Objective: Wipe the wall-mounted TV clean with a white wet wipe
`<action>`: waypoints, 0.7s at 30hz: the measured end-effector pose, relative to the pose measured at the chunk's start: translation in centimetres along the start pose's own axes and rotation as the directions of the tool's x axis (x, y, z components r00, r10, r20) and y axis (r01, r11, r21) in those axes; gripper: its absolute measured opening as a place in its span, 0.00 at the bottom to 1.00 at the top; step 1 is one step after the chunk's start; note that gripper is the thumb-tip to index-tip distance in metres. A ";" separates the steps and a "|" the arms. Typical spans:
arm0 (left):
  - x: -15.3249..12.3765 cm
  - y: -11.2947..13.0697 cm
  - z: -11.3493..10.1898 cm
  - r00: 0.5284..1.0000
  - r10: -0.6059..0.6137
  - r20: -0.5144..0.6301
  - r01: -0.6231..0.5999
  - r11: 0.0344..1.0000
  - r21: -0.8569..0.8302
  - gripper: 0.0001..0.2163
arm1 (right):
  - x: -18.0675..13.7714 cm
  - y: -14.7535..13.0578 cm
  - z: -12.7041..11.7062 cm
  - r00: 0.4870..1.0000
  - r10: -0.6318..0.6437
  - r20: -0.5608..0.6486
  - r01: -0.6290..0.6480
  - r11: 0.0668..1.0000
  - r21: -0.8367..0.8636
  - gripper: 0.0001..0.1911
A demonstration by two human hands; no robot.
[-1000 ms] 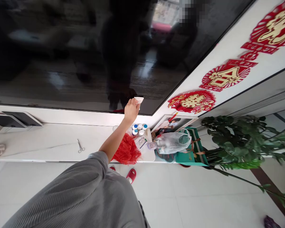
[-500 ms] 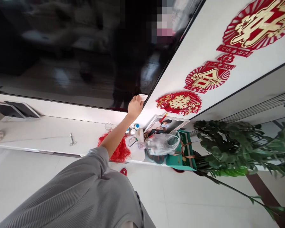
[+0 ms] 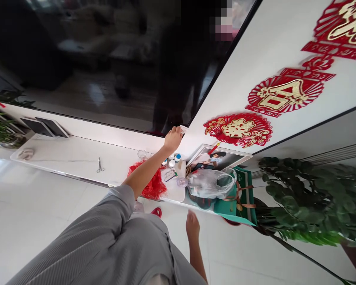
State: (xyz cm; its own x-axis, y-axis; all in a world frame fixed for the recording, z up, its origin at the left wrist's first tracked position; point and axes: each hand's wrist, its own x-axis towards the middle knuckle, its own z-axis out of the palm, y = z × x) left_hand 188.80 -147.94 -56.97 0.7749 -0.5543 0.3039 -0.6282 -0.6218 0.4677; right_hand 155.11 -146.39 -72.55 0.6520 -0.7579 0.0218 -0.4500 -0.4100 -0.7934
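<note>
- White wall (image 3: 243, 63) and pale tiled floor (image 3: 237, 253) frame the room.
- Black television (image 3: 106, 71): fills the upper left, its corner near the frame's centre.
- White table (image 3: 77, 158): runs below the screen, from centre left to lower centre.
- Leafy plant (image 3: 314, 198): lower right.
- Red-and-gold paper decorations (image 3: 287, 95): right, on the wall.
- Framed photo (image 3: 216, 158), green gift bag (image 3: 225, 208) and clear plastic bag (image 3: 207, 184): right of centre.
- Red netting (image 3: 154, 184): centre, partly behind the left forearm.
- Left hand (image 3: 173, 138): fingers pinched around a white wipe at the screen's corner.
- Right hand (image 3: 192, 225): lower centre, over the floor, blurred; nothing visible in it, its closure unclear.
- Scissors (image 3: 99, 165): left of centre, on the table.
- White wipe (image 3: 184, 129): cloth or tissue, at the screen's lower-right corner; this edge seems in hand, but nothing on the glass shows how much is done or left.
</note>
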 end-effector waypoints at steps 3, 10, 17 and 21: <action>-0.4 -0.6 -0.1 1.000 0.022 -0.020 -0.023 0.996 -0.084 0.09 | 7.0 -2.6 0.8 0.994 -0.080 -0.077 0.086 0.993 0.079 0.26; -0.3 -2.1 -1.0 0.998 0.046 0.049 -0.025 0.928 -0.371 0.23 | 22.7 -15.6 3.2 0.841 -0.524 -0.136 0.540 0.801 0.257 0.15; -6.3 -6.5 -2.7 0.987 0.113 0.117 -0.029 0.827 -0.561 0.26 | 25.5 -18.2 7.7 0.794 -0.514 -0.326 0.578 0.804 0.139 0.11; -16.9 -14.3 -3.5 0.939 -0.147 0.311 0.280 0.853 -0.441 0.23 | 26.2 -19.1 9.2 0.771 -0.425 -0.475 0.525 0.846 0.094 0.05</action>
State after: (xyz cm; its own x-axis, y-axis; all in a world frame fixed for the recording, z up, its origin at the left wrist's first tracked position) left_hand 184.90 -127.79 -65.90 0.7980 -0.6012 -0.0417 -0.2880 -0.4412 0.8500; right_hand 186.43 -153.75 -62.48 0.4039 -0.6508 0.6429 0.0184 -0.6969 -0.7170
